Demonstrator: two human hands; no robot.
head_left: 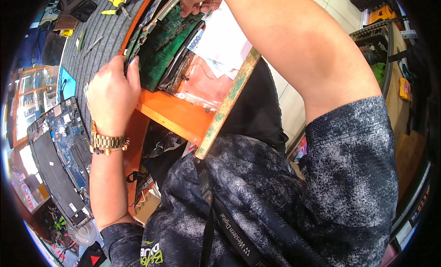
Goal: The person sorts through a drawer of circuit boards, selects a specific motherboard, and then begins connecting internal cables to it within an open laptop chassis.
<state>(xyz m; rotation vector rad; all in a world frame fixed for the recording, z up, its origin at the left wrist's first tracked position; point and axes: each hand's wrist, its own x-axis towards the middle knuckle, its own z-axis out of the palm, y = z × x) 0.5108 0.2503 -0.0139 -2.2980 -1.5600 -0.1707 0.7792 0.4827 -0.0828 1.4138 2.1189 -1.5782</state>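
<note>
An open orange wooden drawer (179, 113) holds green circuit boards (161, 55) standing on edge and leaning together. My left hand (115, 85), wearing a gold-coloured watch, pinches the near left edge of a circuit board between thumb and fingers. At the far end of the boards is my right hand (198, 1), its fingers curled down by their upper edge; what is in them is hidden. Right of the boards lie white papers (225, 37) and a blue-and-white banknote (195, 42). Clear plastic (202, 85) covers part of the drawer floor.
Left of the drawer is a ribbed grey mat (103, 30) with metal tweezers (93, 45), a dark phone (76, 5) and a yellow-handled tool (117, 0). An opened laptop base (59, 161) and a small white fan (83, 232) are nearer me. Shelving (390, 51) stands at right.
</note>
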